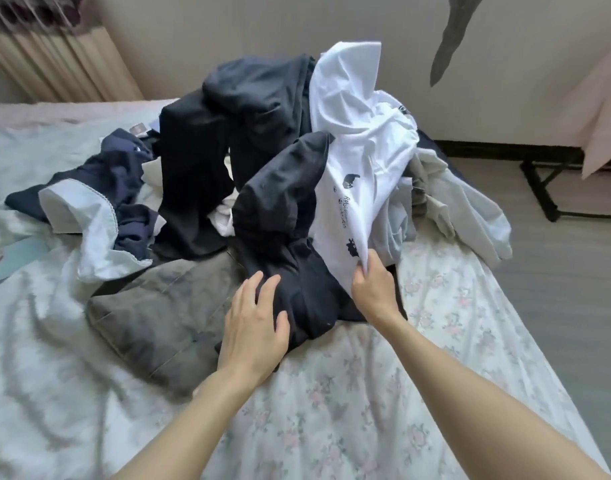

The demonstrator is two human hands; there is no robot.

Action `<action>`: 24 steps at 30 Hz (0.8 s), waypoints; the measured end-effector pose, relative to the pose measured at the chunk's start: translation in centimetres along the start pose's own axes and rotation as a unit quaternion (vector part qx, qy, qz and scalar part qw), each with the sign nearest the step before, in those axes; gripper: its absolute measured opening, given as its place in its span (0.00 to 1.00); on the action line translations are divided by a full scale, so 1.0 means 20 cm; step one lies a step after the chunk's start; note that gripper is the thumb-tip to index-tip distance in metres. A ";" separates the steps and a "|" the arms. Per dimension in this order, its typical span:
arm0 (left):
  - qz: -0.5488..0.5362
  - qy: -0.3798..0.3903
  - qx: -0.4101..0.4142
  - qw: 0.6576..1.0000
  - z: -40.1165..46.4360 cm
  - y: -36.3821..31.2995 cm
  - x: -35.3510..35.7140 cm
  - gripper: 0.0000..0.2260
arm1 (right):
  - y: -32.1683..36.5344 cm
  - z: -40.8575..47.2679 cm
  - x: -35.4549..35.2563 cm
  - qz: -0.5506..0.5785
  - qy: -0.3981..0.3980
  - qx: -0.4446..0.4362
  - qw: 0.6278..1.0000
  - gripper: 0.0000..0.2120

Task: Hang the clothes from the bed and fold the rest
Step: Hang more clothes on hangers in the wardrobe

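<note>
The right hand's (375,289) fingers (361,271) are curled and pinch the lower edge of the white T-shirt (359,150); the left hand's (252,323) fingers (262,289) are spread almost straight and rest flat on the black garment (283,237), gripping nothing.

The bed (349,410), covered by a pale floral sheet, carries everything. The clothes pile (262,161) sits at its middle and is the landmark here. Left of the pile lies a rumpled light quilt (37,341). At the pile's near left edge lies a grey cushion (151,320), partly under the black garment. At the top of the pile, dark trousers (200,168) stand bunched up, with the white T-shirt, printed with small black figures, draped down the pile's right side. The black garment forms the pile's front, nearest the person. A navy piece (124,188) with a white, lace-edged panel spreads off the pile's left side. A grey garment (470,209) hangs off the pile's right, over the bed edge.
</note>
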State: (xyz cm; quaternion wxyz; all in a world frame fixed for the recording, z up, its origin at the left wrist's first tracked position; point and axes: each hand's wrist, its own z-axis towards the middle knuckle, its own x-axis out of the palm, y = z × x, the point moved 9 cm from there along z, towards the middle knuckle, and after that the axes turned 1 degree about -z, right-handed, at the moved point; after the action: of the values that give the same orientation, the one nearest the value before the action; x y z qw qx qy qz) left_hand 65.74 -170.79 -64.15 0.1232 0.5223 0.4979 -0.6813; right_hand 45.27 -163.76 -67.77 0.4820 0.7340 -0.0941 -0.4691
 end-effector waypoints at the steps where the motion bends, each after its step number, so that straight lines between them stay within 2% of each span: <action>1: -0.012 0.001 0.003 1.000 -0.02 -0.03 -0.03 0.24 | 0.03 -0.07 -0.07 0.013 -0.012 -0.012 1.000 0.06; 5: -0.026 0.019 0.035 0.999 -0.13 -0.19 -0.15 0.27 | 0.23 -0.36 -0.29 -0.043 -0.012 -0.099 0.994 0.06; 10: 0.011 0.056 0.113 0.992 -0.29 -0.44 -0.31 0.34 | 0.49 -0.72 -0.56 -0.064 -0.018 -0.157 0.985 0.10; 13: 0.015 0.079 0.161 0.984 -0.41 -0.58 -0.43 0.39 | 0.60 -0.94 -0.66 -0.097 0.034 -0.164 0.981 0.10; 17: 0.016 0.119 0.275 0.954 -0.77 -0.77 -0.57 0.43 | 0.70 -1.45 -0.82 -0.176 0.129 -0.170 0.961 0.06; 20: 0.076 0.189 0.395 0.896 -1.14 -0.89 -0.55 0.38 | 0.75 -1.86 -0.93 -0.268 0.181 -0.184 0.928 0.05; 22: 0.094 0.242 0.465 0.846 -1.41 -0.96 -0.48 0.24 | 0.71 -2.08 -1.04 -0.304 0.181 -0.145 0.924 0.05; 24: 0.055 0.272 0.497 0.822 -1.59 -1.02 -0.44 0.13 | 0.64 -2.20 -1.19 -0.308 0.141 -0.091 0.936 0.12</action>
State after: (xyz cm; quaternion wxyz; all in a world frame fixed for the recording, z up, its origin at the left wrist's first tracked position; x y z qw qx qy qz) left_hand 74.23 -138.52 -44.33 -0.2564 0.7035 0.0762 -0.6584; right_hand 70.74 -129.08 -39.08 0.3874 0.7387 0.2487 -0.4923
